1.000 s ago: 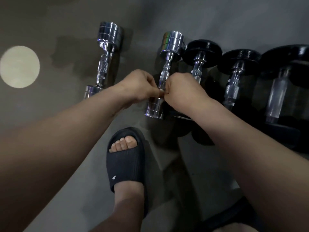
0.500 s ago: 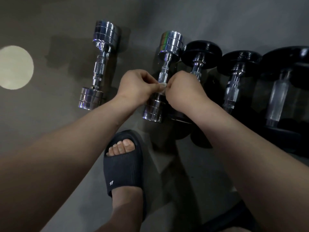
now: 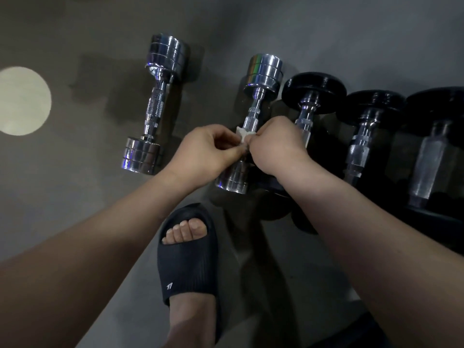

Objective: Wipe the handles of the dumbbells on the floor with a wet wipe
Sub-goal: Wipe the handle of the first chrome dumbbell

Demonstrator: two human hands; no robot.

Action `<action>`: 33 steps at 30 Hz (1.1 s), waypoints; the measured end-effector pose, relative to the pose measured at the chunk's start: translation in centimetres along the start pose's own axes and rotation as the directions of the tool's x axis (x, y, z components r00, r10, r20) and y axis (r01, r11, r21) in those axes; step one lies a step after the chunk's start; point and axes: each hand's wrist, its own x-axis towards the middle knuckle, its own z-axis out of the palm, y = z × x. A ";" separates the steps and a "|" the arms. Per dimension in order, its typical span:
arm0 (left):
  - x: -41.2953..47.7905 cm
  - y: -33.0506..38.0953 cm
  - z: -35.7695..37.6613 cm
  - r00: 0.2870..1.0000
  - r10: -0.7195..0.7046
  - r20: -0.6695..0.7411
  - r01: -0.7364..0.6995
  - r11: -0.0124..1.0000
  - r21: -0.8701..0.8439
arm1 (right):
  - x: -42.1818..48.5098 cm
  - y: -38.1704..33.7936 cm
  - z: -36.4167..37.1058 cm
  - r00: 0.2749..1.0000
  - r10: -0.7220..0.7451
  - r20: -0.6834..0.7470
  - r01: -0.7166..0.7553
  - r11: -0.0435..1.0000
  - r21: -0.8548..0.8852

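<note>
1. The wet wipe point(image 3: 242, 136) is small, white and crumpled. The left hand point(image 3: 206, 149) and the right hand point(image 3: 276, 144) pinch it between them, low on the middle chrome dumbbell's handle.
2. The left chrome dumbbell point(image 3: 153, 106) lies on the floor point(image 3: 75, 197), well apart from the others, with stepped round heads and a bare knurled handle.
3. The middle chrome dumbbell point(image 3: 262, 74) lies roughly parallel to it, and its upper knurling shows.
4. 3 black-headed dumbbells lie side by side to its right: the nearest black dumbbell point(image 3: 313, 91) just beside it, the next black dumbbell point(image 3: 371, 109), and the largest black dumbbell point(image 3: 431, 151), which has a thicker handle.
</note>
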 end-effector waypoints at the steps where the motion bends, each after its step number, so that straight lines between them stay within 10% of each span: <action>1: -0.2 0.0 -0.1 1.000 0.006 0.015 -0.006 1.000 0.001 | 0.0 -0.2 0.2 1.000 0.016 -0.019 -0.015 0.998 0.053; 13: -0.9 -1.2 -3.3 1.000 0.027 0.006 -0.028 0.988 0.149 | 0.4 -2.3 2.5 0.985 0.017 -0.169 0.048 0.928 0.369; 20: -0.9 -1.4 -3.2 1.000 0.009 -0.030 -0.004 0.989 0.146 | -0.5 -1.7 3.4 0.960 -0.182 -0.212 0.224 0.955 0.194; 33: -1.0 -1.6 -3.0 0.997 0.009 -0.076 0.004 0.984 0.176 | 3.9 -3.6 2.2 0.976 0.046 -0.215 0.058 0.889 0.453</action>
